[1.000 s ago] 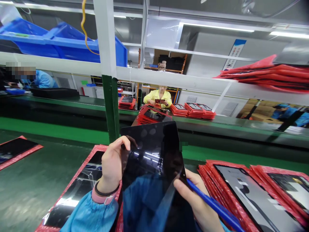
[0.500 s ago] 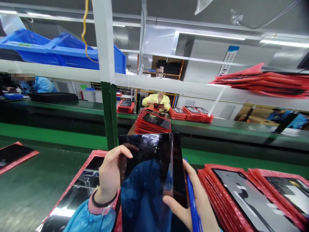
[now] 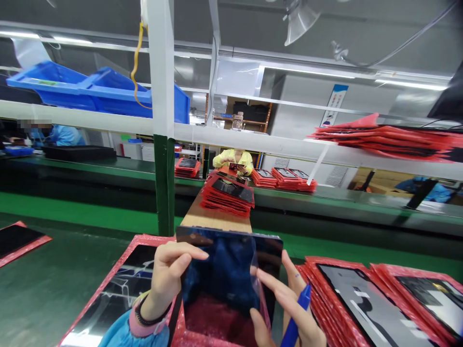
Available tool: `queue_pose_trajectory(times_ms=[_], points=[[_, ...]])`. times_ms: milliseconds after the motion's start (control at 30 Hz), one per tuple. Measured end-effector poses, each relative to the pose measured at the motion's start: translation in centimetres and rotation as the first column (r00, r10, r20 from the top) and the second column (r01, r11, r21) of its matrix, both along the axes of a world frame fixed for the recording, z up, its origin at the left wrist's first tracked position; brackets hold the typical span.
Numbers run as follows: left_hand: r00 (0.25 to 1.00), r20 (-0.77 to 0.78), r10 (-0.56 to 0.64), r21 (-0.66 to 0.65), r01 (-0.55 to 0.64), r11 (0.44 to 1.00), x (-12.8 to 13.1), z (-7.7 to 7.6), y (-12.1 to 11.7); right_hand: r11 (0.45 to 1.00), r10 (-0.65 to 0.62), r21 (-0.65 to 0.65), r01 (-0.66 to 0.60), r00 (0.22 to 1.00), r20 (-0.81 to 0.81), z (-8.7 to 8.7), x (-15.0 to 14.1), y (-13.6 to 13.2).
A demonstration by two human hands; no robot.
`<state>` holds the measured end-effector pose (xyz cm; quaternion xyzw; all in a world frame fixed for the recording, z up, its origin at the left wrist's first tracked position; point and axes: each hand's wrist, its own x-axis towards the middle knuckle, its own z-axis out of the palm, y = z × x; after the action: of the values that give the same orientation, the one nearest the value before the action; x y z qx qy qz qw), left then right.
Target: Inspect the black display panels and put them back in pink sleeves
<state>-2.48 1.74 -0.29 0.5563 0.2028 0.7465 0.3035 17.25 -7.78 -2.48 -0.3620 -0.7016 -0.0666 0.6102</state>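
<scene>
A dark glass display panel stands tilted up near the person, its left edge pinched in a narrow grip by the left hand, while the right hand clasps a blue marker and rests its fingertips on the panel's right side (the glass mirrors the person's blue sleeve). Red-edged sleeved panels lie stacked just right, another red-edged sleeved panel lies beneath on the left, and a co-worker in yellow sits far ahead.

This is a factory assembly floor, with a green conveyor line, overhead blue plastic bins, red-sleeved panel stacks and a smocked worker.
</scene>
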Motion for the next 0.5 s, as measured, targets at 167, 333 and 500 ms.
queue_pose_trajectory(times_ms=[167, 333, 500], points=[[0.974, -0.226, -0.018, 0.108, 0.044, 0.993, -0.1, -0.3, -0.4, 0.954, -0.172, 0.243, 0.175, 0.985, -0.033, -0.6, 0.5, 0.9], [0.948, -0.309, -0.078, 0.204, 0.146, 0.968, 0.3, -0.2, -1.2, 0.908, -0.187, 0.359, 0.217, 0.975, -0.118, -0.5, 0.9, 1.4], [0.977, -0.208, -0.054, 0.123, 0.080, 0.989, 1.3, -1.4, -2.1, 0.895, -0.130, 0.384, 0.227, 0.956, -0.261, -0.1, 1.0, 1.8]])
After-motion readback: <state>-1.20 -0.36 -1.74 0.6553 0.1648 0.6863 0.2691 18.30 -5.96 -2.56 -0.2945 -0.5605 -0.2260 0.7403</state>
